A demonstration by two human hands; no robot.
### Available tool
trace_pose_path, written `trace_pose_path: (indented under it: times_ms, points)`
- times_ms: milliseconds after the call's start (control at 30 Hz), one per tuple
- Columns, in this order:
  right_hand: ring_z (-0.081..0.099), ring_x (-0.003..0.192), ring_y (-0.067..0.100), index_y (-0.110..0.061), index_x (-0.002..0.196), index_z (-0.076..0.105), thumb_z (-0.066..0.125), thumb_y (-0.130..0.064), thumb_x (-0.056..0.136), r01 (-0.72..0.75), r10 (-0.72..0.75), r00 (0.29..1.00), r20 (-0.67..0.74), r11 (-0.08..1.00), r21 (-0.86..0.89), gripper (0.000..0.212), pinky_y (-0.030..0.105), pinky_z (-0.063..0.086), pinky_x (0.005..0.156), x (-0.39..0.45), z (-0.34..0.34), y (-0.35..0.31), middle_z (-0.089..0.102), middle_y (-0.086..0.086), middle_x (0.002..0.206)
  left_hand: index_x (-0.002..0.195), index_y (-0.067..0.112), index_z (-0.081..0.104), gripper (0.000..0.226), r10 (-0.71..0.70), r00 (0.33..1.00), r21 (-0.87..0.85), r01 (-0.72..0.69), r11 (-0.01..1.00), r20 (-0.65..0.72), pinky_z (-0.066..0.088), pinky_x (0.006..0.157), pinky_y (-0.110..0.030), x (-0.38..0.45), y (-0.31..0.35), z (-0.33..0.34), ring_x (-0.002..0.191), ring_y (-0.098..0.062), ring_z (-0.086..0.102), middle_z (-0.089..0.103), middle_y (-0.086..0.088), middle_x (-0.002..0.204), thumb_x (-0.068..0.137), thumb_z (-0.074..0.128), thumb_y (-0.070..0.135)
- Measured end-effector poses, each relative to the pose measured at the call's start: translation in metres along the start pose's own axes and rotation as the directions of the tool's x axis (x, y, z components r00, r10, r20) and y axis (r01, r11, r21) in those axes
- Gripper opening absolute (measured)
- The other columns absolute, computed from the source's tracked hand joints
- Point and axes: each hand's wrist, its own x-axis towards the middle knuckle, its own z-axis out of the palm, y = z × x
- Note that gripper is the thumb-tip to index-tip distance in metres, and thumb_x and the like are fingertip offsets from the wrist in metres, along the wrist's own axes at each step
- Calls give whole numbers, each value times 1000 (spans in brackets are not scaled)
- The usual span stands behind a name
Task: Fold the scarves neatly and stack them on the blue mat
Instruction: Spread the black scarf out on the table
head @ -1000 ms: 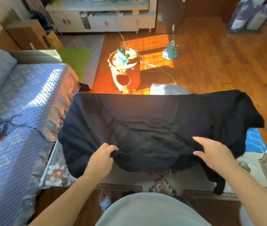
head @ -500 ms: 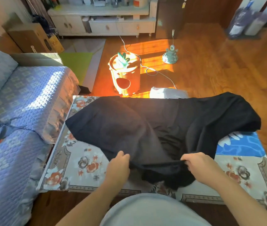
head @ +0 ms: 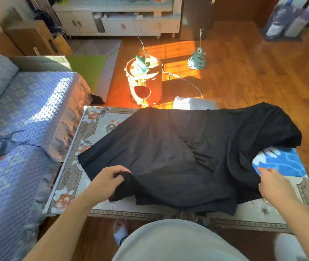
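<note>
Your left hand (head: 106, 182) and right hand (head: 274, 185) pinch the soft, rumpled black scarf (head: 187, 153); the glossy blue mat (head: 285, 162) peeks out at 3 o'clock.

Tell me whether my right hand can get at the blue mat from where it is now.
Probably yes. The right hand grips the black scarf at its right edge, just beside the bare corner of the blue mat. Nothing lies between them, though the scarf covers most of the mat.
</note>
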Motion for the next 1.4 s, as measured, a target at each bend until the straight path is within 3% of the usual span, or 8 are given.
trace_pose_path:
  times_ms: [267,433,567,833,1000,1167,1267,1400]
  points:
    - [57,110,40,-18,118,71,80,-47,67,305,-328,919,-218,943,-136,59,54,36,106,-45,-53,-93,59,15,132,80,23,57,26,51,998,51,-50,997,-25,39,60,-24,-22,72,12,64,-9,53,57,7,70,103,48,17]
    - [38,127,-2,-24,152,36,76,-34,81,518,-758,651,21,465,718,82,17,33,105,-139,-88,-201,47,-10,140,83,26,55,14,310,943,195,-284,939,-117,43,62,-31,-39,116,42,66,-9,56,60,10,72,97,51,23]
    - [59,87,5,-27,100,64,53,-9,87,577,-634,746,-204,462,673,25,31,48,79,-137,-92,-214,66,-12,93,93,26,63,4,348,841,100,-339,936,-414,41,66,-15,-34,110,43,73,-4,58,62,17,76,94,60,28]
    - [58,88,13,-30,91,56,55,-25,100,364,-520,845,-128,383,849,10,28,50,71,-135,-129,-188,62,-7,87,136,33,56,37,-44,998,-287,53,957,37,61,83,-33,-18,65,74,78,-10,66,71,8,100,102,55,21]
    - [59,83,15,-20,92,56,62,-34,96,296,-452,885,-108,371,880,16,25,49,70,-146,-133,-196,61,2,88,126,1,62,42,-112,830,-835,550,3,546,55,95,-54,-1,49,95,107,-39,63,66,-25,122,94,54,27]
    - [68,101,34,-15,97,68,56,-20,102,-40,-547,830,109,136,990,14,49,50,98,-135,-157,-176,70,17,103,91,5,55,17,-343,877,-941,302,-153,337,53,82,-43,36,26,86,86,-34,60,60,-16,94,91,53,21]
    - [68,94,32,-21,97,74,52,-11,102,39,-613,763,206,362,931,25,40,53,90,-123,-167,-157,73,13,102,81,13,51,16,-539,828,-986,163,-36,156,56,84,-42,61,13,54,81,-27,59,56,-10,79,97,53,15]
    - [60,79,22,-41,91,64,47,-10,95,351,-398,911,112,887,300,36,35,52,68,-99,-141,-146,64,-4,91,84,23,57,22,-668,722,-965,4,263,-179,49,60,-29,84,1,-27,72,-14,55,54,5,82,98,50,7]
